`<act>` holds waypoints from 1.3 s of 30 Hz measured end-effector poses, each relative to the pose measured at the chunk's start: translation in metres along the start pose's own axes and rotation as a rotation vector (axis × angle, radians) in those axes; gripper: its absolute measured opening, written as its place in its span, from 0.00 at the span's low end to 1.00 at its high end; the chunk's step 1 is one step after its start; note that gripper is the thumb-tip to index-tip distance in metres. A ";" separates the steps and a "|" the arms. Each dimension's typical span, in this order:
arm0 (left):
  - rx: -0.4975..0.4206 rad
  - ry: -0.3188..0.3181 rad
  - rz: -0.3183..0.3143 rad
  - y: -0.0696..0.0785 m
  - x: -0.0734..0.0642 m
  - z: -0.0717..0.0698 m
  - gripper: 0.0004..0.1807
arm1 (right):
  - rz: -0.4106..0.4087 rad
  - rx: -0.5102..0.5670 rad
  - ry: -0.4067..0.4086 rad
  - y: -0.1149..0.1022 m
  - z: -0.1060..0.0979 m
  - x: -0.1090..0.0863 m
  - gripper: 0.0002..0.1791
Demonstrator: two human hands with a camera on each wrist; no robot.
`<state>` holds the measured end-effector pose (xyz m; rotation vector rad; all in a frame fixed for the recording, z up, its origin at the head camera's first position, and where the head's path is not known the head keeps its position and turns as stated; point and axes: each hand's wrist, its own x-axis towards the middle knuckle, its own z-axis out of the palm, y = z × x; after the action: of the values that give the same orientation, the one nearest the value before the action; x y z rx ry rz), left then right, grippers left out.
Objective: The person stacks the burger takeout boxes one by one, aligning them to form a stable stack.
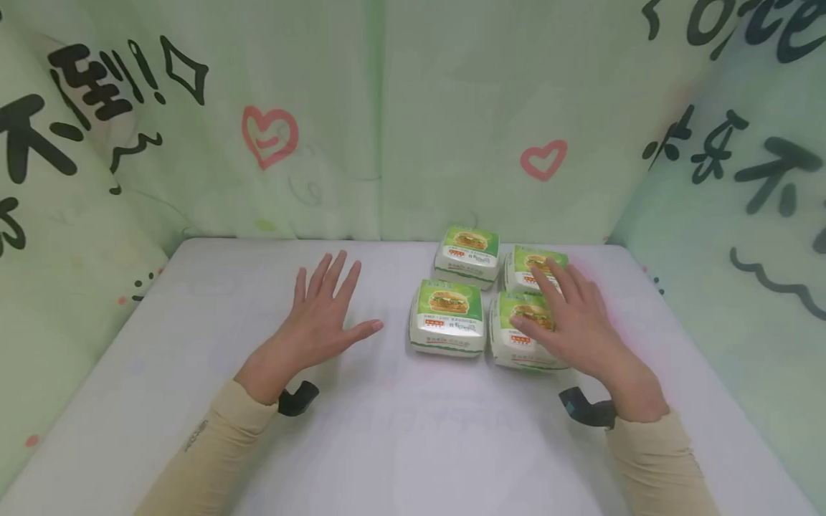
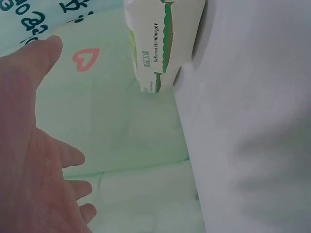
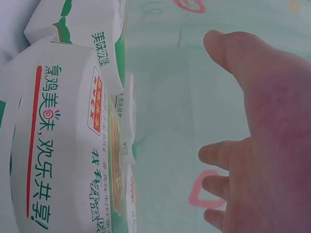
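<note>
Several white-and-green hamburger boxes with burger pictures on their lids stand grouped on the white table, right of centre in the head view. They are a front-left box (image 1: 447,326), a back-left box (image 1: 467,252), a back-right box (image 1: 518,266) and a front-right box (image 1: 521,351). My right hand (image 1: 584,326) hovers over the two right-hand boxes, fingers spread, partly hiding them; the right wrist view shows a gap between the hand and the front-right box (image 3: 63,136). Left of the boxes, my left hand (image 1: 316,322) is held above the table with fingers spread, holding nothing.
The white table (image 1: 400,444) ends at the back against a pale green curtain (image 1: 445,143) with red hearts and black lettering. Similar curtain walls rise at the left and right sides. A dark wrist device (image 1: 298,398) sits at the left cuff, another (image 1: 586,408) at the right.
</note>
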<state>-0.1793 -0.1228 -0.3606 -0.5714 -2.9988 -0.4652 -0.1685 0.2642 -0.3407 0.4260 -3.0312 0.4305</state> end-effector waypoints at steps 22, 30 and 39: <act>-0.228 -0.094 0.056 0.016 0.021 0.016 0.60 | 0.066 0.117 -0.068 0.011 0.006 -0.013 0.55; -0.484 -0.157 0.096 0.027 0.035 0.035 0.62 | 0.093 0.165 -0.084 0.023 0.011 -0.018 0.57; -0.561 -0.194 0.123 0.039 0.049 0.046 0.66 | 0.107 0.206 -0.119 0.031 0.013 -0.016 0.59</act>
<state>-0.2110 -0.0574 -0.3880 -0.8685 -2.9618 -1.3276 -0.1618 0.2930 -0.3631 0.3098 -3.1473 0.7548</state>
